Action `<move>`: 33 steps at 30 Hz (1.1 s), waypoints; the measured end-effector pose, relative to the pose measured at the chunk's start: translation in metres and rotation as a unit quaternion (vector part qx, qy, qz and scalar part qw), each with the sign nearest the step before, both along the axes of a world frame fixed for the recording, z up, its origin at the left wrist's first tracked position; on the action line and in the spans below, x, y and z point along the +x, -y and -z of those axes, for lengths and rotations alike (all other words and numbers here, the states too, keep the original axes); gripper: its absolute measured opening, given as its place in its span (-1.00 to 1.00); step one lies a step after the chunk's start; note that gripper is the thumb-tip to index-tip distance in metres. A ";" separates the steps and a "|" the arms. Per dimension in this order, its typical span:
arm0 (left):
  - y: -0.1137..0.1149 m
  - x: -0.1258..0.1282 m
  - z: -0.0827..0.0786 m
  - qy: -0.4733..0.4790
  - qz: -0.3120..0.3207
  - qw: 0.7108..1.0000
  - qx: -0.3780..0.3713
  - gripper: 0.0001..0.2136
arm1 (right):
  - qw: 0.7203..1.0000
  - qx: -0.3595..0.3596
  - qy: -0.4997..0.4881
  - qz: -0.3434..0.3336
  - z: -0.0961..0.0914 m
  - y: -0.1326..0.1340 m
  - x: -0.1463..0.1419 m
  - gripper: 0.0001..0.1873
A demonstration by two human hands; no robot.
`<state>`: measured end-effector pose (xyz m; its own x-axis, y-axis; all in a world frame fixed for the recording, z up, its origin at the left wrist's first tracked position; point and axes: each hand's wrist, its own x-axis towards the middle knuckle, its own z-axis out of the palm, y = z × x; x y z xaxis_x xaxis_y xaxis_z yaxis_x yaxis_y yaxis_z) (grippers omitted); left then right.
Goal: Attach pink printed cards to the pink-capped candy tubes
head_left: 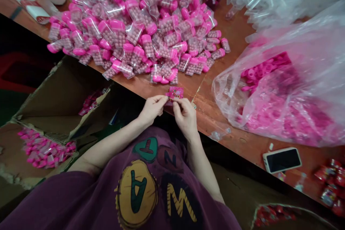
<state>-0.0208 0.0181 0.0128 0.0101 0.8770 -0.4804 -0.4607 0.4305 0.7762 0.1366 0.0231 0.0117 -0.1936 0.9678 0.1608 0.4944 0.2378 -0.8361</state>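
Wrapper, pink and printed, sits between the fingertips at the table's near edge, just below the pile of tubs (whether it rests on the wood or is lifted a little, I cannot tell). The left hand pinches it between thumb and forefinger, the other fingers curled in. The right hand pinches too, thumb against finger, its tips close beside the left's; what exactly they grip there is too small to make out.

On the table, the tubs, clear with pink caps and filled with small balls, spread in a broad heap beyond the hands. To the right lies a clear bag of pink parts, and behind it a mass of clear tubes. A phone, its screen dark, lies near the front edge, with red packets further right. Below the table, at left, is an open carton (pink pieces lie in front of it).
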 end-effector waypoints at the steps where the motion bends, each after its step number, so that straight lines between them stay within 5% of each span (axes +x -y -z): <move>1: -0.005 -0.007 -0.002 0.022 -0.022 0.999 -0.009 -0.69 | 1.000 0.015 0.007 0.003 0.000 -0.015 -0.004 -0.76; 6: -0.028 -0.031 -0.005 0.090 -0.083 0.990 -0.063 -0.73 | 0.980 0.048 0.193 0.010 0.002 -0.088 -0.028 -0.55; 11: -0.041 -0.036 0.001 0.119 -0.094 0.985 -0.085 -0.66 | 0.961 0.044 0.272 -0.030 0.007 -0.116 -0.038 -0.51; 14: -0.041 -0.037 0.007 0.111 -0.080 0.988 -0.071 -0.62 | 0.973 0.074 0.220 0.006 -0.002 -0.108 -0.019 -0.53; 17: -0.039 -0.036 0.010 0.072 -0.064 0.994 -0.043 -0.79 | 0.973 0.075 0.210 0.054 -0.027 -0.084 0.019 -0.54; 22: -0.033 -0.028 0.005 0.062 -0.069 0.994 -0.051 -0.74 | 0.919 -0.005 0.392 0.036 -0.056 -0.039 0.071 -0.55; 27: -0.022 -0.011 -0.010 0.087 -0.028 0.994 -0.062 -0.71 | 0.947 -0.038 0.318 0.020 -0.025 -0.038 0.084 -0.67; 33: -0.013 0.005 -0.020 0.072 -0.030 0.994 -0.082 -0.66 | 0.964 0.049 0.248 0.084 0.021 -0.043 0.078 -0.50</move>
